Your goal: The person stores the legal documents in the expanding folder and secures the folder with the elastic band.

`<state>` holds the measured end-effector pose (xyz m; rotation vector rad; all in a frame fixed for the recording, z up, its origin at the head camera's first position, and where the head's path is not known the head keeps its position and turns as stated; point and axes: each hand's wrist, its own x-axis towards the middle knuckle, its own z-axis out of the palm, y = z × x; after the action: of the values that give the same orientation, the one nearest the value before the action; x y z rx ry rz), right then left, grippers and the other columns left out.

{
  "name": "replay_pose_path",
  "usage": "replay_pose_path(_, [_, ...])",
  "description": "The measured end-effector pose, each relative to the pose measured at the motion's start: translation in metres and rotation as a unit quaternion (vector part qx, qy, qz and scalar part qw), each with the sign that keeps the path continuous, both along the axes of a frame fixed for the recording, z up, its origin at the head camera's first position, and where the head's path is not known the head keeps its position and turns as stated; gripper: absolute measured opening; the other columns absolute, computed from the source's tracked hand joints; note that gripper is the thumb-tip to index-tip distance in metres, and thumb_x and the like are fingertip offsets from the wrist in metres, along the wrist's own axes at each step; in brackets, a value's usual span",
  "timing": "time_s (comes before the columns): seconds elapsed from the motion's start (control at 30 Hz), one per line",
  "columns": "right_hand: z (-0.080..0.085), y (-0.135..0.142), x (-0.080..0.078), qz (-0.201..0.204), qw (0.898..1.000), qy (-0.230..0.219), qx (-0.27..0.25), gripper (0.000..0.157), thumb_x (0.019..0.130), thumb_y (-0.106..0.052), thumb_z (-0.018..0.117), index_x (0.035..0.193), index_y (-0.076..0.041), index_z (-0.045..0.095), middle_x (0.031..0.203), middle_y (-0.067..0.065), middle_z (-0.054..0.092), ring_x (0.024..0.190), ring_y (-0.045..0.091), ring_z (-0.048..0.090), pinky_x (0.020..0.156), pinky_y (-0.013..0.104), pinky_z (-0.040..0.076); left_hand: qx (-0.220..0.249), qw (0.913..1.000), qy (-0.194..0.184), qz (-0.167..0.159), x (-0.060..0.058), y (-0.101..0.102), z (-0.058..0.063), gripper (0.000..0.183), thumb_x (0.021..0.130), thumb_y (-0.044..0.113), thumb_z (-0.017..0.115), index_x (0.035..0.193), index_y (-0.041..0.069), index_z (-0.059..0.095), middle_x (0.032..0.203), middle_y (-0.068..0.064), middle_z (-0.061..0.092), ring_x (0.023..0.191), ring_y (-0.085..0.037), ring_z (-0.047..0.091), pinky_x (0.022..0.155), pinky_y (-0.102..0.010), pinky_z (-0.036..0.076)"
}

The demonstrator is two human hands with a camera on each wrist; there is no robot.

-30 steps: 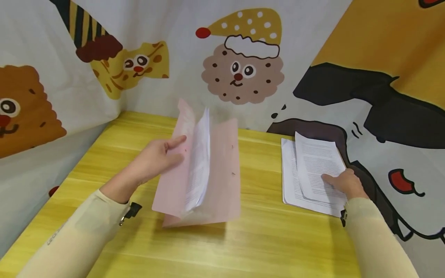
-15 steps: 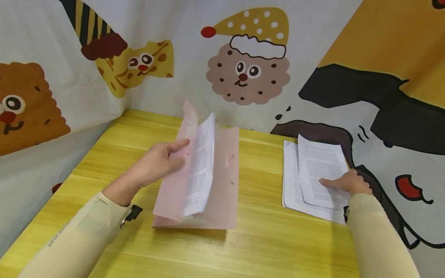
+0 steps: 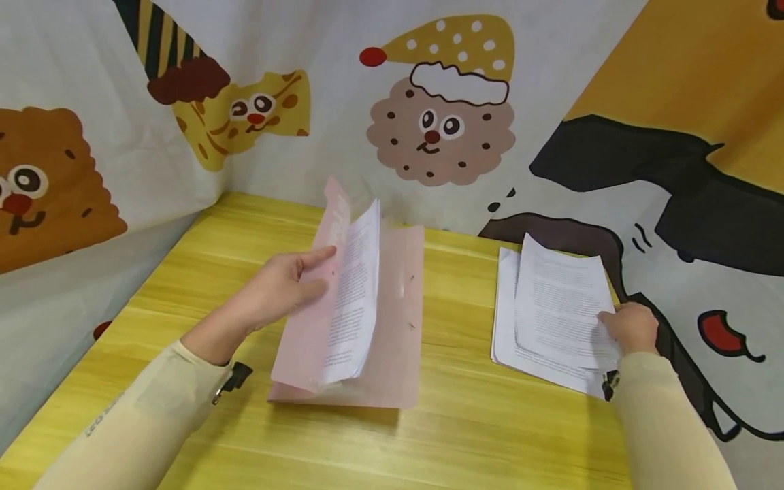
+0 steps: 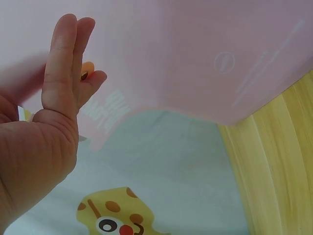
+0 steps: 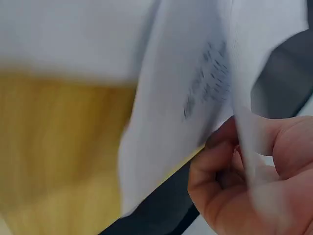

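Observation:
A translucent pink folder stands partly open on the table, with printed papers tucked inside. My left hand is at its raised cover, fingers extended against the outer face. The left wrist view shows that hand with straight fingers in front of the pink cover. At the right, my right hand pinches the right edge of the upper printed sheet, which lies over other sheets. In the right wrist view, the thumb and curled fingers are on either side of the paper.
The yellow wood-grain table runs back to a curtain printed with cartoon biscuits and cheese. Its printed cloth also hangs along the right side, right beside the paper stack. A black clip-like piece sits at the left cuff.
My right hand has slid from the middle of the top sheet to its right edge, and that sheet has shifted left. The folder has settled lower, while my left hand stays at its cover.

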<state>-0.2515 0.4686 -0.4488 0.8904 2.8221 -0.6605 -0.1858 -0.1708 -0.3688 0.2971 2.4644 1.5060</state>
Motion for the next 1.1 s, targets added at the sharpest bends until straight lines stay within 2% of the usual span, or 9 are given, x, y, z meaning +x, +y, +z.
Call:
replay_pose_path(0.2, [0.016,-0.041,0.009,0.013,0.992,0.012,-0.128,0.074,0.11,-0.039,0.054,0.164,0.005,0.031,0.154,0.034,0.047,0.116,0.042,0.06,0.091,0.05,0.056,-0.008,1.0,0.003,-0.003,0.002,-0.001,0.004,0.067,0.101,0.012,0.063,0.165,0.015,0.042,0.1,-0.018,0.071,0.049,-0.009,0.034,0.05,-0.026,0.044])
replay_pose_path(0.37, [0.02,-0.107,0.015,0.069,0.983,0.039,-0.165,0.073,0.109,-0.04,0.058,0.164,0.002,0.035,0.153,0.03,0.053,0.115,0.034,0.065,0.078,0.029,0.057,0.002,1.0,0.002,-0.007,0.003,-0.002,0.004,0.068,0.101,0.008,0.063,0.165,0.011,0.041,0.106,-0.02,0.073,0.052,-0.01,0.044,0.054,-0.025,0.049])
replay_pose_path(0.47, [0.018,-0.138,0.018,0.119,0.98,0.056,-0.152,0.07,0.107,-0.039,0.062,0.159,0.003,0.043,0.148,0.029,0.056,0.116,0.034,0.063,0.082,0.031,0.055,0.004,1.0,0.0,-0.008,0.003,-0.002,0.004,0.068,0.101,0.007,0.062,0.165,0.01,0.04,0.108,-0.02,0.074,0.053,-0.011,0.046,0.055,-0.026,0.05])
replay_pose_path(0.6, [0.011,-0.162,0.017,0.178,0.978,0.073,-0.087,0.077,0.105,-0.045,0.064,0.155,0.01,0.043,0.147,0.034,0.054,0.127,0.045,0.058,0.102,0.053,0.053,-0.004,0.9999,0.005,-0.009,0.004,-0.002,0.003,0.068,0.101,0.009,0.063,0.165,0.011,0.041,0.09,-0.014,0.07,0.05,-0.009,0.038,0.052,-0.025,0.046])
replay_pose_path(0.7, [0.006,-0.179,0.008,0.198,0.979,0.047,-0.034,0.098,0.1,-0.056,0.066,0.159,0.014,0.031,0.153,0.041,0.042,0.135,0.054,0.051,0.112,0.064,0.047,-0.014,0.9997,0.018,-0.008,0.004,-0.005,0.002,0.066,0.101,0.01,0.063,0.164,0.011,0.043,0.107,-0.014,0.072,0.048,-0.007,0.03,0.048,-0.025,0.039])
replay_pose_path(0.77, [0.002,-0.189,0.002,0.206,0.978,0.012,-0.014,0.112,0.096,-0.064,0.067,0.161,0.016,0.021,0.155,0.044,0.036,0.137,0.056,0.048,0.115,0.065,0.044,-0.019,0.9996,0.021,-0.006,0.004,-0.006,0.002,0.065,0.101,0.011,0.062,0.164,0.012,0.044,0.114,-0.015,0.071,0.049,-0.007,0.026,0.047,-0.025,0.034])
replay_pose_path(0.83, [0.0,-0.198,-0.002,0.211,0.977,-0.021,0.007,0.122,0.093,-0.068,0.07,0.162,0.016,0.016,0.156,0.046,0.032,0.136,0.057,0.048,0.114,0.066,0.045,-0.02,0.9995,0.024,-0.006,0.004,-0.005,0.002,0.064,0.101,0.011,0.062,0.163,0.012,0.045,0.133,-0.018,0.067,0.049,-0.007,0.024,0.047,-0.025,0.031])
replay_pose_path(0.9, [-0.004,-0.205,-0.007,0.219,0.975,-0.036,0.02,0.126,0.09,-0.069,0.072,0.162,0.017,0.014,0.156,0.046,0.031,0.135,0.056,0.049,0.113,0.065,0.046,-0.017,0.9997,0.019,-0.005,0.004,-0.005,0.002,0.065,0.101,0.011,0.062,0.164,0.013,0.045,0.13,-0.019,0.067,0.05,-0.007,0.024,0.047,-0.025,0.032])
replay_pose_path(1.1, [-0.01,-0.228,-0.012,0.253,0.966,-0.046,0.039,0.129,0.084,-0.07,0.079,0.163,0.012,0.019,0.157,0.041,0.038,0.134,0.056,0.052,0.113,0.064,0.047,0.0,0.9999,0.007,-0.008,0.004,-0.007,0.002,0.067,0.101,0.01,0.063,0.165,0.014,0.043,0.146,-0.018,0.062,0.051,-0.008,0.028,0.052,-0.025,0.042])
